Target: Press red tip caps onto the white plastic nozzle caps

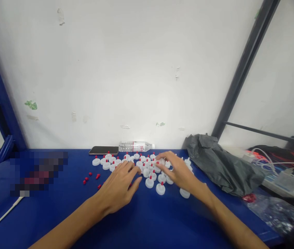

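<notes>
Many white plastic nozzle caps (149, 182) with small red tips spread across the middle of the blue table. My right hand (179, 173) reaches over them from the right, its thumb and fingers closed around a white nozzle cap (160, 161) with a red tip. At the left edge of the group is my left hand (121, 186), fingers stretched and thumb apart, with nothing visible in it. Its palm side is hidden. Several loose red tips (98, 176) lie left of that hand. Near my right wrist, a white cap (184, 193) sits partly covered.
A phone (103, 150) and a clear water bottle (136, 146) lie against the wall. To the right are a dark plastic bag (222, 169), a clear bag (274, 212), and a power strip (287, 186) with cables. A white cable (3, 216) crosses the left side.
</notes>
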Motion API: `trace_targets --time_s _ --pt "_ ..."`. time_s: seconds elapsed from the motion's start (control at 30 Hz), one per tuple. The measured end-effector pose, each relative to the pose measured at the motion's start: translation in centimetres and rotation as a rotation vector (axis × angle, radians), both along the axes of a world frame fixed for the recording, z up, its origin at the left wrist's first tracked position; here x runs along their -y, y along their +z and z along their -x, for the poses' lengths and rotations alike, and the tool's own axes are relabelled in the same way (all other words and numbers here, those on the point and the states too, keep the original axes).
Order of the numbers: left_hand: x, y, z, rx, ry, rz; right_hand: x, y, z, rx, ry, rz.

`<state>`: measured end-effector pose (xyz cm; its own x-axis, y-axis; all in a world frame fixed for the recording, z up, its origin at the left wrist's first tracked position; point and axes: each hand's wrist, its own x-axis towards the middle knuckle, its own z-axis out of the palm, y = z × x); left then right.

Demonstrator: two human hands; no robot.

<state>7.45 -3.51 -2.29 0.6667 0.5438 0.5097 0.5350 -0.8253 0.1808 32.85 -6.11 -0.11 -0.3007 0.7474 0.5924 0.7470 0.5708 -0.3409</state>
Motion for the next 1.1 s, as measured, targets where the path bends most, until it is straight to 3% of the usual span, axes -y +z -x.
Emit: trace_targets --time_s 0.17,0.3,0.43,0.53,0.7,0.83,1.0,1.1 --pt "0.9 0.1 -0.4 -0.035 -0.07 -0.081 0.7 -1.7 1.8 0.097 0.213 0.001" --pt "0.8 0.0 -0.4 -0.072 -0.076 -0.108 0.6 -1.8 1.5 0.006 0.209 0.074" --pt "0.4 0.1 -0.3 -0.14 -0.069 -0.165 0.8 -1.5 1.7 -0.111 0.22 0.251" --pt "0.1 -0.2 -0.5 -0.204 -0.047 -0.273 1.2 -1.4 2.4 -0.167 0.243 0.342" --pt "0.3 -0.9 -0.9 -0.3 -0.146 -0.494 1.5 -1.7 3.1 -0.198 0.261 0.346" --pt "1.0 -0.4 -1.0 -0.244 -0.131 -0.347 1.4 -1.5 3.0 -0.18 0.233 0.263" --pt "1.5 0.1 -1.4 -0.066 -0.14 -0.032 1.3 -1.4 3.3 -0.01 0.272 -0.05" --pt "1.1 -0.1 -1.5 0.068 -0.08 0.139 1.0 -1.3 2.7 0.124 0.279 -0.233"
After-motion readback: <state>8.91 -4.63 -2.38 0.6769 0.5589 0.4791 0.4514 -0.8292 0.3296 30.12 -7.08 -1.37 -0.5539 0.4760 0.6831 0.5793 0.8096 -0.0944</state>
